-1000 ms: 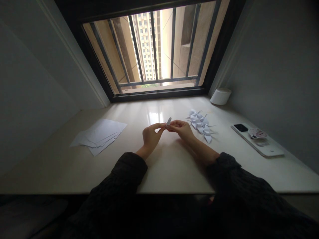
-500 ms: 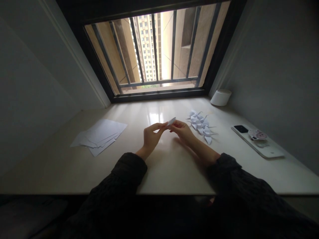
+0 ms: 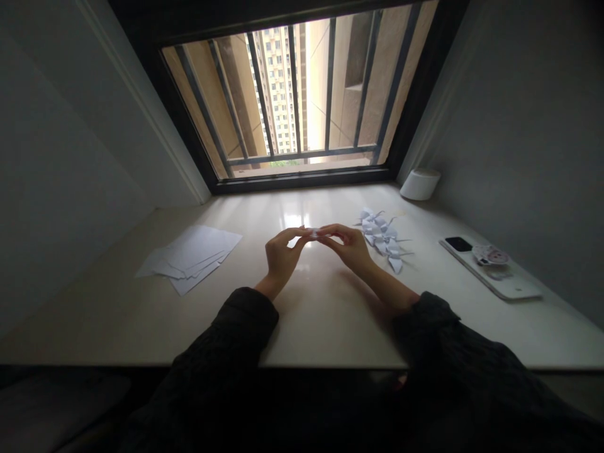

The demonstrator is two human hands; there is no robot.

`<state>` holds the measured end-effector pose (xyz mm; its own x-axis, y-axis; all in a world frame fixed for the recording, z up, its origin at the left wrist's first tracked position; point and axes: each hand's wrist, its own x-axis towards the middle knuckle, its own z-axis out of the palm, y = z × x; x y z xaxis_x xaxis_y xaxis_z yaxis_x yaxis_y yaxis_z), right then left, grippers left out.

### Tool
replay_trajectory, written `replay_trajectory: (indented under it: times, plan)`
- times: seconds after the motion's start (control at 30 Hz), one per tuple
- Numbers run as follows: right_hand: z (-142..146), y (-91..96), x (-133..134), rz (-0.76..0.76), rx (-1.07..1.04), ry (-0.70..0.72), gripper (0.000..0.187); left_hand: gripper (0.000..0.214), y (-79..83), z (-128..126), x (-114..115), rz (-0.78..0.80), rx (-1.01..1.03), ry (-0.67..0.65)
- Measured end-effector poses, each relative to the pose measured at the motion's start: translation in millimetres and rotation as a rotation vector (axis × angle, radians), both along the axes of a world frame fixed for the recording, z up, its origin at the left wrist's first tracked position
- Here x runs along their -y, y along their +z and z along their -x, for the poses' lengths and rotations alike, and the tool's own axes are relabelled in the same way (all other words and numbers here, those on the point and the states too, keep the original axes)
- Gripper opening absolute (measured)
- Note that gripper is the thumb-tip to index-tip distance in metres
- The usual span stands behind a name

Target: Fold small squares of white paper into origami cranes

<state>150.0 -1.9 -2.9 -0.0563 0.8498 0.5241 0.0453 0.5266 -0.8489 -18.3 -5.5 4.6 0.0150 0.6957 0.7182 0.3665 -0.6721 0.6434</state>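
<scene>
Between my two hands is a small folded piece of white paper, mostly covered by the fingertips, so its shape is hard to make out. My left hand pinches it from the left with thumb and fingers. From the right, my right hand grips its other end the same way. Both hands are raised a little over the white tabletop. Just beyond my right hand lies a cluster of several folded white paper cranes.
Loose white paper sheets lie in an overlapping pile at the left. On the right rests a white phone with a round grip on its back. A white cylindrical object stands in the far right corner, near the barred window.
The folded paper was tilted up above the fingertips and now lies flatter and lower between them. Both hands have turned slightly, and their fingers cover more of it.
</scene>
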Motion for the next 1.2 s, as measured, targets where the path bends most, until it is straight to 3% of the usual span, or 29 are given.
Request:
replay_trajectory:
  times: [0.17,0.37,0.53,0.77,0.93,1.07,1.2]
  plan:
    - [0.3,2.1,2.3,0.07,-0.057,0.019,0.016,0.01,2.9,0.3,0.9,-0.033,-0.048,-0.002]
    - [2.9,-2.8,1.5,0.19,-0.129,0.018,0.022,0.015,1.1,-1.1,0.9,0.048,-0.013,-0.029]
    - [4.2,-4.7,2.0,0.195,-0.145,0.007,0.025,0.034,1.6,-3.3,1.5,0.144,0.072,-0.086]
    - [3.7,-6.6,1.2,0.222,-0.179,0.018,0.041,0.03,2.2,-4.5,2.9,0.116,0.062,-0.088]
    - [4.0,-7.7,0.4,0.24,-0.151,-0.023,0.031,0.028,0.0,-4.6,1.3,0.154,0.092,-0.082]
    - [4.1,-8.1,0.1,0.239,-0.16,-0.03,0.029,0.034,-4.6,-4.9,-2.3,0.284,0.145,-0.12]
    - [2.5,-12.2,-2.1,0.226,-0.146,-0.048,0.029,0.028,-12.2,-4.2,-7.9,0.359,0.132,-0.156]
